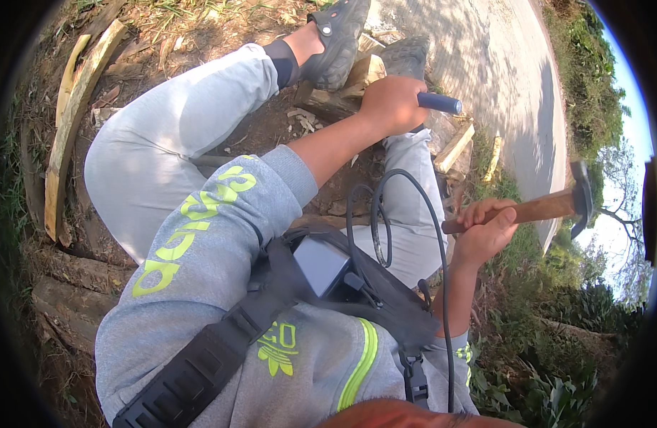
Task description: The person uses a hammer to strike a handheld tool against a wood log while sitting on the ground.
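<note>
My left hand (392, 105) is closed around a tool with a round blue handle (442, 103); its other end is hidden by the fist. Right by that fist, between my feet, lies a split piece of pale wood (366, 71) with a darker block (324, 102) beside it. Over on the right, my right hand (482, 232) grips a hammer (539, 209) low on its wooden handle. The hammer's dark metal head (581, 200) is raised in the air, well apart from the blue handle.
Long split wood strips (77, 128) lie at the left, with logs (82, 307) below them. More wood pieces (455, 148) lie near my right leg. A black cable (442, 235) loops from the waist bag (392, 285). A paved road (507, 93) runs along the far right.
</note>
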Available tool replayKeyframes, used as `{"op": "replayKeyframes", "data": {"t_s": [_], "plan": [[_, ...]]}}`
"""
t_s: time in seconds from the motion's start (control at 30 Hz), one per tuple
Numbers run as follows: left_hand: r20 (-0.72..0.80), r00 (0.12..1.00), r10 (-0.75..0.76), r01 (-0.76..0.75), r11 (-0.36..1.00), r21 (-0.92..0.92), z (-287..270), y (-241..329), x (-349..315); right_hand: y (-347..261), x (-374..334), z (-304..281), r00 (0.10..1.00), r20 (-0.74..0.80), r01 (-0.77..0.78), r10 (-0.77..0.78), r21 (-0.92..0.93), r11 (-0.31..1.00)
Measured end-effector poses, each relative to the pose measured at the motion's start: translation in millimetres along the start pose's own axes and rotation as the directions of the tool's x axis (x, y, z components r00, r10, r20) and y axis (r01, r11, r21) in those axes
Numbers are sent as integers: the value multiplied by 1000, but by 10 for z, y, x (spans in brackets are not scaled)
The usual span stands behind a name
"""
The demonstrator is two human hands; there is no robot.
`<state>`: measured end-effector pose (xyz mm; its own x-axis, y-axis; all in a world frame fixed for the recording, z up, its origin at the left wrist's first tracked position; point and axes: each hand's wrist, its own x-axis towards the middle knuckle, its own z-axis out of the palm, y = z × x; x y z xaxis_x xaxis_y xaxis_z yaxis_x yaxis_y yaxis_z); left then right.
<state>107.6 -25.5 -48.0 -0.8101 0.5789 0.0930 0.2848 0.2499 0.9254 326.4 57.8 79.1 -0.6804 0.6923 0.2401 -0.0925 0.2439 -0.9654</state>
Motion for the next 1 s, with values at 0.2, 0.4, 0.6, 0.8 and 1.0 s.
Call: {"op": "replayKeyframes", "data": {"t_s": [0.2,0.4,0.6,0.8,1.0], "plan": [[-34,999,-1,1,1000,3,11,-83,9,-292,217,-113,991,-72,-128,111,-326,937],[-30,999,31,-32,999,-16,33,-16,-1,76,19,-167,957,79,-138,279,-721,679],[-101,994,38,-40,999,-22,45,-48,-9,-16,20,95,987,-137,83,-90,-58,995],[-95,993,65,-62,997,36,-15,-8,34,76,-154,-197,942,31,-250,335,-601,759],[-45,998,49,-47,998,39,11,-43,30,111,7,-93,985,43,-103,164,-617,780]]}}
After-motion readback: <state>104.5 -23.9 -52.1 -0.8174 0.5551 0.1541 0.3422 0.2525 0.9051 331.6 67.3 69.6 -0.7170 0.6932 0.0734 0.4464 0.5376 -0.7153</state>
